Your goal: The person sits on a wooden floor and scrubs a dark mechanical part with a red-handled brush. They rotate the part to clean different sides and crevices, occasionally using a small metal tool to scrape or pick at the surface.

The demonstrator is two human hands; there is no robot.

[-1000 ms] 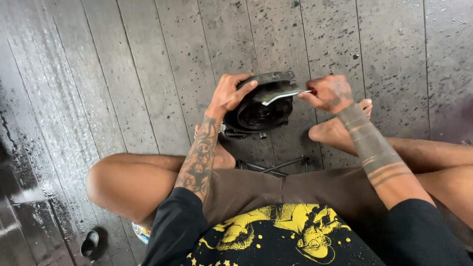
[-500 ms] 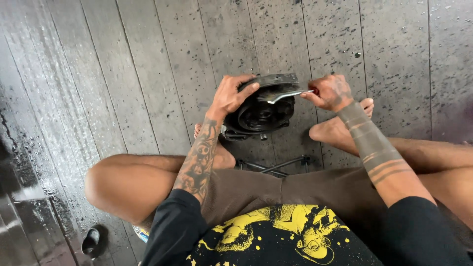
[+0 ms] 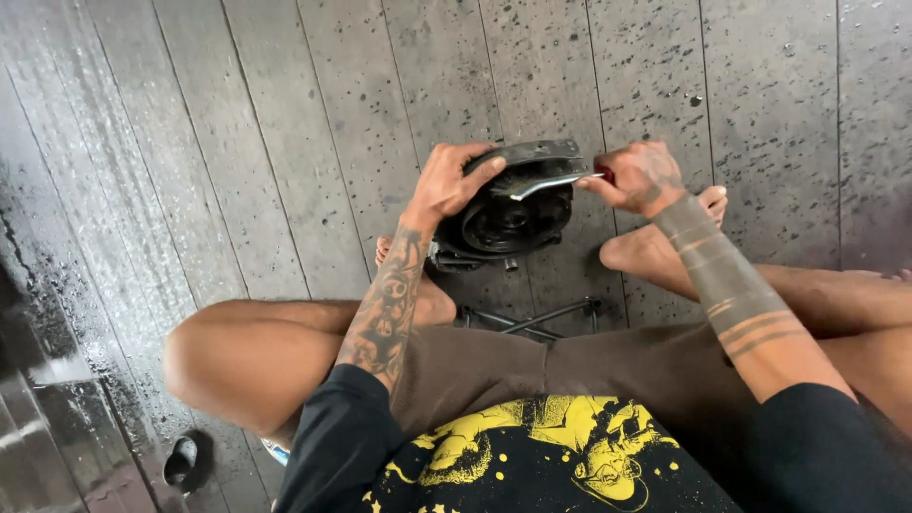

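Little has shifted: left hand (image 3: pixel 454 182) still clamps the round black metal housing (image 3: pixel 508 214) upright on the plank floor (image 3: pixel 237 142), steadying it, while right hand (image 3: pixel 638 177) pinches a red-handled tool (image 3: pixel 602 175) against its grey rim.

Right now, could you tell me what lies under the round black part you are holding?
Below the round black part show grey floor planks, a bare foot at its side, and thin black metal rods nearer the shorts. What sits directly beneath is covered by the part itself.

Dark wet plank floor (image 3: pixel 237 142) bears a metal cross wrench (image 3: pixel 532 318) and small black object (image 3: pixel 185 461).
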